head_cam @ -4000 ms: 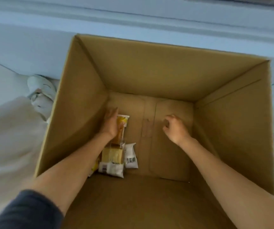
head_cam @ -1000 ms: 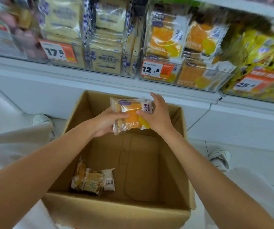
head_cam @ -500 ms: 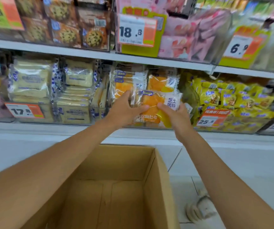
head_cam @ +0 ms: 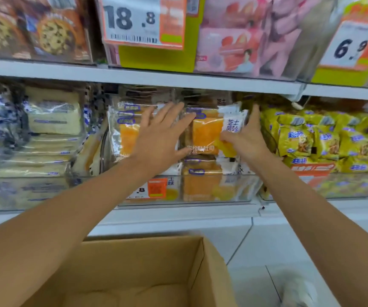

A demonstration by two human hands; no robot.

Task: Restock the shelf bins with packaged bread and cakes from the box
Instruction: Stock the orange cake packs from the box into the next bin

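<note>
— Where are the hands?

— The right hand (head_cam: 246, 140) pinches the packet (head_cam: 205, 131) at its right edge, thumb on the front and fingers behind. The left hand (head_cam: 159, 140) lies flat, fingers straight and spread. It touches the packet's left edge and grasps nothing.

— And the packet?

— Upright, label out, on top of like packets in the right half of the clear bin (head_cam: 200, 191), just under the shelf (head_cam: 156, 79) above. I judge it is not yet pushed home.

— So how to finish it well?

— Push with the flat left palm low on the packet, not at its top. That way it slides back and does not tip forward over the bin's front wall. Loosen the right pinch only once the packet rests on the ones below. The film looks slick and the bread soft, so a hard squeeze could crush it.

— Anything to watch?

— The gap under the shelf looks tight, so keep the packet's top edge low. The stack (head_cam: 123, 134) stands just beside the left hand's fingers, and a sideways shove could knock it askew. The yellow packs (head_cam: 311, 138) fill the next bin, near the right hand, so draw that hand straight out.

— Then?

— Down to the box (head_cam: 209, 273) below. Only part of its inside shows, so I cannot tell what is left in it.
</note>
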